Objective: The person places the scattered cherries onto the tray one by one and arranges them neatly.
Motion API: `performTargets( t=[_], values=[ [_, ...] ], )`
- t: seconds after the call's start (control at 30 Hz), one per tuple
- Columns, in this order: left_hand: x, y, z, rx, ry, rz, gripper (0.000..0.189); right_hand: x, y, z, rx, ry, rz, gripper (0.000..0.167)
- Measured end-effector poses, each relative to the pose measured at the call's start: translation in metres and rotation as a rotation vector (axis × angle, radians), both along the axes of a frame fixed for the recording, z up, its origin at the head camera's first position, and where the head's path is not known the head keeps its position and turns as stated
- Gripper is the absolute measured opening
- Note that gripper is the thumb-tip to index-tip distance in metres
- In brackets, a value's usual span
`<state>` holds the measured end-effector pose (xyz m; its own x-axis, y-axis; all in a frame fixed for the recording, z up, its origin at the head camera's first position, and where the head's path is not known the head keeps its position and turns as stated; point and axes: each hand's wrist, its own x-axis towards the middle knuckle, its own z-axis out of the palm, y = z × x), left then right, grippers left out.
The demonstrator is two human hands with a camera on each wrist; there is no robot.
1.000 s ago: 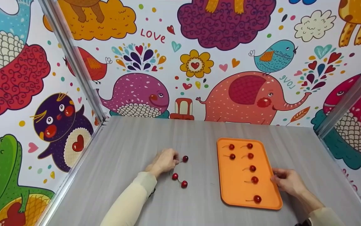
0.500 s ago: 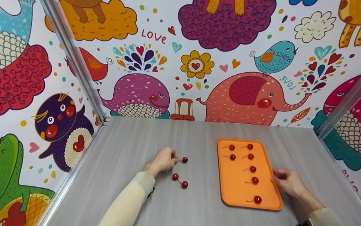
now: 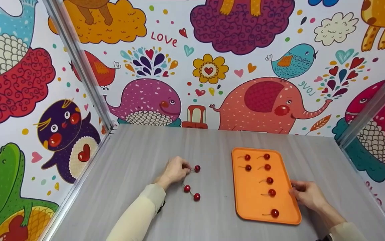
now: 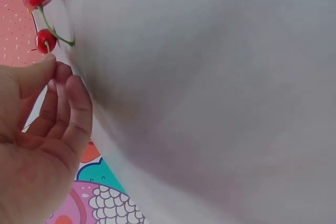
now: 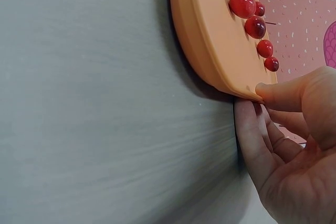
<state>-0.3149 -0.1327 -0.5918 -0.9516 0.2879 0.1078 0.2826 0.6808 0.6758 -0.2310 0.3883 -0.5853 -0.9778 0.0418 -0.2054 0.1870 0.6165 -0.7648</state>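
Observation:
By its thin stem, a red cherry (image 3: 197, 168) is pinched between the thumb and fingertips of my left hand (image 3: 175, 170). In the left wrist view the same cherry (image 4: 45, 41) shows just beyond the thumb tip. Two more cherries lie on the table close to that hand, one (image 3: 187, 188) a little nearer to it than the other (image 3: 196, 196). My right hand (image 3: 307, 194) grips the right rim of an orange tray (image 3: 251, 201), thumb on top and fingers underneath, as the right wrist view shows. Several stemmed cherries (image 3: 269, 180) lie on the tray, most in its right column.
The grey wood-grain table (image 3: 138, 147) runs back to a wall (image 3: 165, 30) printed with cartoon animals. Metal posts (image 3: 82, 63) stand at the table's back corners, and a metal edge strip (image 3: 75, 187) follows the left side.
The pinched cherry has shifted very slightly at my left fingertips. My right hand and the tray stay in place.

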Motion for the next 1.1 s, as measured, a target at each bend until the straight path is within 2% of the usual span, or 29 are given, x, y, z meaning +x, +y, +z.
performTargets(
  t=[0.03, 0.1, 0.3, 0.5, 0.8, 0.93, 1.1],
  values=[
    [0.004, 0.001, 0.007, -0.003, 0.004, -0.004, 0.01, 0.0, 0.0, 0.0, -0.002, -0.006, 0.002, 0.051],
    [0.01, 0.005, 0.014, 0.004, -0.019, 0.004, 0.01, -0.001, 0.0, 0.0, 0.001, -0.016, -0.002, 0.051],
    [0.013, 0.014, 0.02, 0.034, -0.061, 0.006, 0.01, -0.001, 0.001, 0.0, 0.019, -0.021, -0.006, 0.051],
    [0.015, 0.024, 0.03, 0.122, -0.095, -0.029, 0.009, -0.001, 0.001, -0.001, 0.012, -0.026, -0.003, 0.05],
    [0.015, 0.043, 0.036, 0.17, -0.126, -0.076, 0.007, -0.001, 0.0, 0.0, 0.004, -0.025, -0.005, 0.05],
    [0.017, 0.052, 0.039, 0.172, -0.148, -0.084, 0.008, -0.001, 0.0, 0.0, 0.0, -0.03, -0.002, 0.05],
    [0.016, 0.062, 0.039, 0.16, -0.14, -0.115, 0.008, -0.002, 0.0, -0.002, 0.001, -0.042, -0.006, 0.05]
  ],
)
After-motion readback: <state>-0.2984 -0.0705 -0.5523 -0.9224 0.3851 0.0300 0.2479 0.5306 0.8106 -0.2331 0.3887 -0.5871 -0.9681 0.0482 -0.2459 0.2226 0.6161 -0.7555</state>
